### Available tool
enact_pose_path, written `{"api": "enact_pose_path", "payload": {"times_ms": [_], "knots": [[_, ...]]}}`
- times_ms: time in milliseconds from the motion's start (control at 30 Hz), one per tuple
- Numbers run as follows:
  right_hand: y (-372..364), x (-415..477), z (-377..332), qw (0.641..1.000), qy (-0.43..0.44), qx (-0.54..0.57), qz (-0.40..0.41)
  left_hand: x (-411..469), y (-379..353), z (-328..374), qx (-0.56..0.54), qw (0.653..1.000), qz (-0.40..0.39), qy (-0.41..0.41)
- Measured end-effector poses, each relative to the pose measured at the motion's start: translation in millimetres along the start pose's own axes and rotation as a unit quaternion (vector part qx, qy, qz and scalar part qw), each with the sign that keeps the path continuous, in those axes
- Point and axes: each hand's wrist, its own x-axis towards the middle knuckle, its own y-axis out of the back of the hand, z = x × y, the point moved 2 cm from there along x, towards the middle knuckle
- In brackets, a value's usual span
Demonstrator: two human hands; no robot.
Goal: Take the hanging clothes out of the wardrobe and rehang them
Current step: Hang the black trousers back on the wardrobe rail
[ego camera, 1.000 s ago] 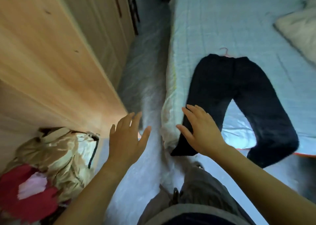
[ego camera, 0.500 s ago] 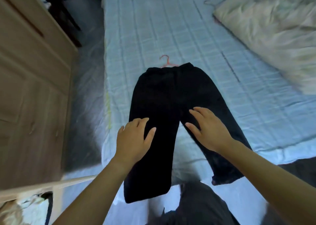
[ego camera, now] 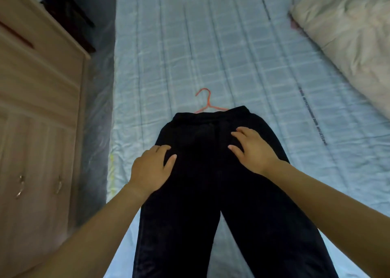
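Black trousers [ego camera: 211,193] ran near-to-far, waistband at the orange hanger [ego camera: 207,102]; right hand [ego camera: 253,151] lay nearer it than left hand [ego camera: 150,168], fingers [ego camera: 239,134] loosely flat, gripping nothing.

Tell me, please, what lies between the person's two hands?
Only the black trousers lie between the left hand and the right hand, spread flat on the bed; the head view shows this.
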Motion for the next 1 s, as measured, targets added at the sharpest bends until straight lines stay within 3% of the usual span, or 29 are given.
{"api": "enact_pose_path", "payload": {"times_ms": [300,400,467,533,700,833,1000], "knots": [[-36.7,128.5,81.6,0.995,-0.091,-0.035,0.026,153.9,-49.2,-19.9,0.004,0.999,-0.004,-0.047],[-46.9,157.3,96.4,0.995,-0.094,-0.027,0.008,192.9,-69.8,-26.2,0.011,1.000,0.004,-0.007],[-53.6,168.7,100.6,0.995,-0.094,-0.018,-0.007,208.0,-84.8,-28.1,-0.001,0.999,-0.035,0.034],[-58.0,175.6,103.1,0.995,-0.098,-0.028,-0.015,215.0,-97.0,-28.3,-0.029,0.995,-0.073,0.062],[-56.6,178.7,113.0,0.995,-0.092,-0.026,-0.021,217.2,-103.2,-33.1,-0.044,0.995,-0.063,0.062],[-51.1,169.6,118.8,0.997,-0.070,0.038,-0.006,205.7,-94.3,-30.7,-0.092,0.995,-0.017,0.039],[-43.8,153.0,115.1,0.981,-0.125,0.140,0.050,185.0,-79.8,-25.4,-0.139,0.989,0.035,0.016]]}}
